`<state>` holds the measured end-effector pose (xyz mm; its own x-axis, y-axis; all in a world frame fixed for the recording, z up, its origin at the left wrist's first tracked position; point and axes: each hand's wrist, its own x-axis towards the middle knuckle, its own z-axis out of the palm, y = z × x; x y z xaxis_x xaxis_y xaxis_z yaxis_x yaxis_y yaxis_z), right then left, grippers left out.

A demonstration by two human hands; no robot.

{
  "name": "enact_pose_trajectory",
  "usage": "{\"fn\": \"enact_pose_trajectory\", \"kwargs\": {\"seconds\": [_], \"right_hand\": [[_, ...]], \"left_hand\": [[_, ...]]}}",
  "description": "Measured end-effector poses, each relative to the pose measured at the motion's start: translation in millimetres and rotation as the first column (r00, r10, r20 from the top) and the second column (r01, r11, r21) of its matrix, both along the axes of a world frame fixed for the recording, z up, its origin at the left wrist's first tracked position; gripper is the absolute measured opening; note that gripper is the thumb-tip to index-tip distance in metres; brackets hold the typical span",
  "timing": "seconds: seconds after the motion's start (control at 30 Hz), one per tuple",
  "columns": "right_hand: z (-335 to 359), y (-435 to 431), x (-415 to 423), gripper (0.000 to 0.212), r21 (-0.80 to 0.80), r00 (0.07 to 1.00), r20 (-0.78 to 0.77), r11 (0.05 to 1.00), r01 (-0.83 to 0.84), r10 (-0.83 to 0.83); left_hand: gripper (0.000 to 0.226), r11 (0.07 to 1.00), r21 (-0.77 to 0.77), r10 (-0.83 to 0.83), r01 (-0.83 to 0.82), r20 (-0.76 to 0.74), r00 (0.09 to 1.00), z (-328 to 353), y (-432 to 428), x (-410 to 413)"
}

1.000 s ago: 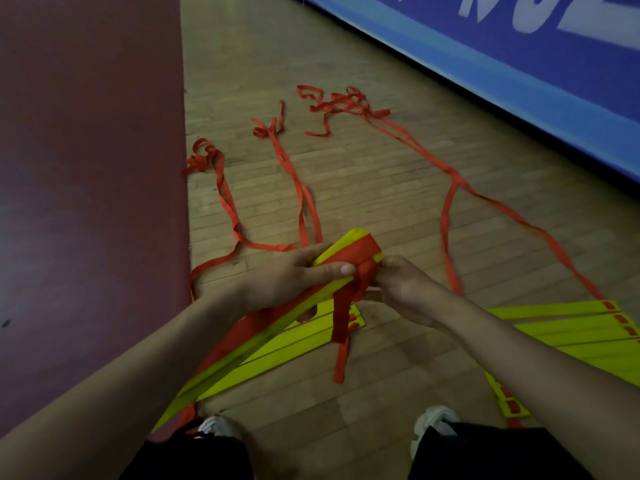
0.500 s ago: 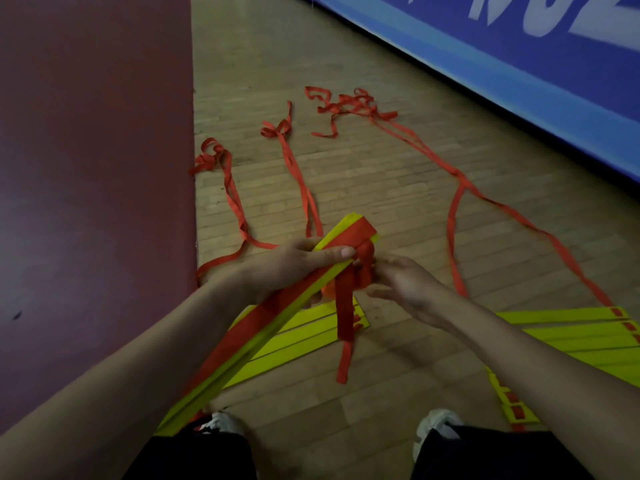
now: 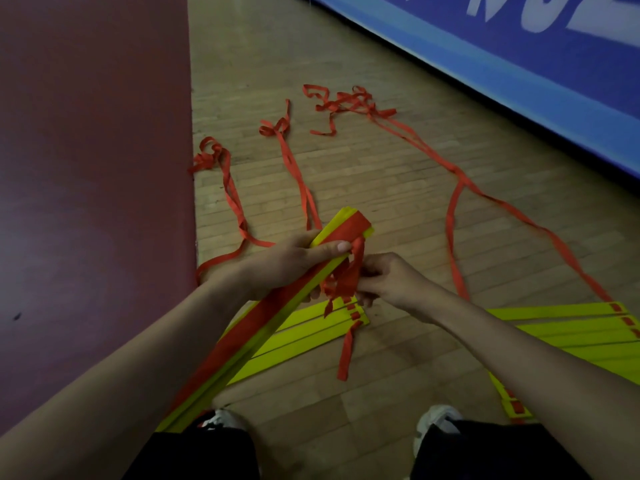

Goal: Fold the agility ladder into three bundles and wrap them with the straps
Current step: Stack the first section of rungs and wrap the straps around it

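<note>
My left hand (image 3: 294, 261) grips a stacked bundle of yellow ladder rungs (image 3: 263, 327) near its far end, thumb pressed on the red strap lying along it. My right hand (image 3: 388, 278) pinches a bunched red strap (image 3: 348, 275) hanging beside the bundle's end. Under my hands a second bundle of yellow rungs (image 3: 311, 332) lies flat on the floor. A third bundle of rungs (image 3: 568, 327) lies at the right. Long red straps (image 3: 453, 216) trail away over the floor.
A dark red mat (image 3: 93, 168) covers the floor at the left, its edge beside the bundles. A blue padded wall (image 3: 519, 74) runs along the right. Wooden floor (image 3: 363, 188) lies between them. My two shoes (image 3: 436, 422) are at the bottom.
The held bundle has risen a little. My right hand has gathered the hanging red strap into a bunch and drawn it to the right of the bundle's end.
</note>
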<state>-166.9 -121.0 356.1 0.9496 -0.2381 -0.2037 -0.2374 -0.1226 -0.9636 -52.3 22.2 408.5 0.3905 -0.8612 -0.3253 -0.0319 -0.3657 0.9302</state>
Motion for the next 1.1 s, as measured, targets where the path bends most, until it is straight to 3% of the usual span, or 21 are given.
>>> {"fn": "enact_pose_trajectory", "kwargs": {"seconds": [0.1,0.17,0.23,0.4,0.5,0.6,0.7,0.83,0.97,1.03,1.1], "right_hand": [[4,-8,1,0.027,-0.195,0.999,-0.013,0.980,0.042,-0.046],[10,-20,-2,0.028,-0.466,1.000,-0.015,0.885,0.012,-0.021],[14,-28,-5,0.024,-0.626,0.999,-0.034,0.779,-0.034,0.017],[13,-33,-8,0.018,-0.513,0.999,0.045,0.858,0.016,0.009],[10,-38,-6,0.026,-0.622,0.993,0.117,0.777,0.092,-0.023],[16,-37,-7,0.028,-0.689,0.971,0.229,0.715,0.115,0.065],[13,-32,-8,0.022,-0.549,0.974,0.197,0.835,0.014,0.114],[11,-28,-5,0.018,-0.143,0.986,0.163,0.990,-0.001,0.025],[20,-26,-4,0.011,0.304,0.995,0.077,0.952,0.037,-0.063],[26,-21,-3,0.015,0.327,0.991,0.061,0.940,0.096,-0.122],[30,-18,-3,0.023,0.278,0.983,0.076,0.951,0.138,-0.165]], "left_hand": [[0.023,1.000,-0.002,-0.001,0.001,0.006,1.000,-1,1,2],[0.025,1.000,0.004,-0.009,0.009,-0.001,1.000,-3,2,3],[0.025,0.999,0.011,-0.031,0.031,-0.015,0.999,-3,3,2],[0.027,0.992,0.014,-0.128,0.128,-0.028,0.991,-5,3,0],[0.022,0.978,0.036,-0.208,0.207,0.009,0.978,-11,2,-1],[0.024,0.953,0.086,-0.295,0.291,0.044,0.954,-14,-1,-6],[0.026,0.918,0.122,-0.386,0.377,0.061,0.921,-15,-3,-8],[0.061,0.884,0.174,-0.460,0.434,0.159,0.874,-21,-2,-9],[0.044,0.882,0.211,-0.460,0.421,0.197,0.866,-23,-1,-9],[0.026,0.888,0.219,-0.446,0.404,0.198,0.873,-23,-1,-8],[0.022,0.892,0.235,-0.432,0.387,0.191,0.881,-25,-2,-8]]}}
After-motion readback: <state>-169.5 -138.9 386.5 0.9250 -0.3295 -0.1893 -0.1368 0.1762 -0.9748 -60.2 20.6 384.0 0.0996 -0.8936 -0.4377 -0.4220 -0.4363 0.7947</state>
